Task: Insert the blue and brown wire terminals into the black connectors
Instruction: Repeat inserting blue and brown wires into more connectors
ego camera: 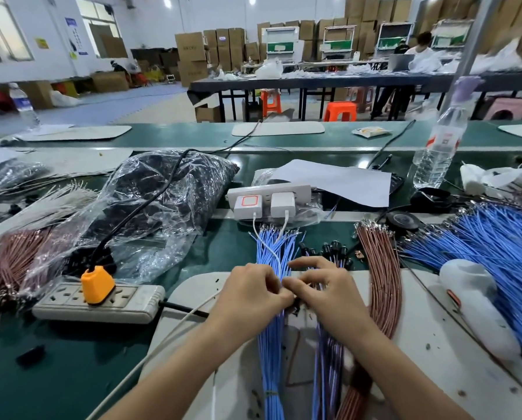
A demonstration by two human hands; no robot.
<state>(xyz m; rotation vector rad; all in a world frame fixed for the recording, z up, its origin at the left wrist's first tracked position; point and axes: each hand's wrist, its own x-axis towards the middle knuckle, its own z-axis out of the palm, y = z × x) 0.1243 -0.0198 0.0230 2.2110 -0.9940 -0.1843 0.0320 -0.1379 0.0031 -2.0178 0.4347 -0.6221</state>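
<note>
Where both hands meet over the grey mat (429, 338), close to its far edge, one small black connector (296, 304) sits pinched between their fingertips, its detail blurred.

- Left hand (250, 294): fingers curled tight, thumb and forefinger closed on the connector.
- Right hand (329, 294): thumb and forefinger pinching the same piece, other fingers raised and spread.
- Blue wires (270, 353): bundle lying lengthwise down the mat's middle, passing under the hands, terminals beyond the mat's far edge.
- Brown wires (384, 283): curving bundle on the mat's right half.
- Loose black connectors (332, 248): small heap just beyond the mat's far edge, between the two bundles.
- Power strip (99, 301): just left of the mat, orange plug inserted.
- White plastic tool (472, 301): lying on the mat's right part.
</note>
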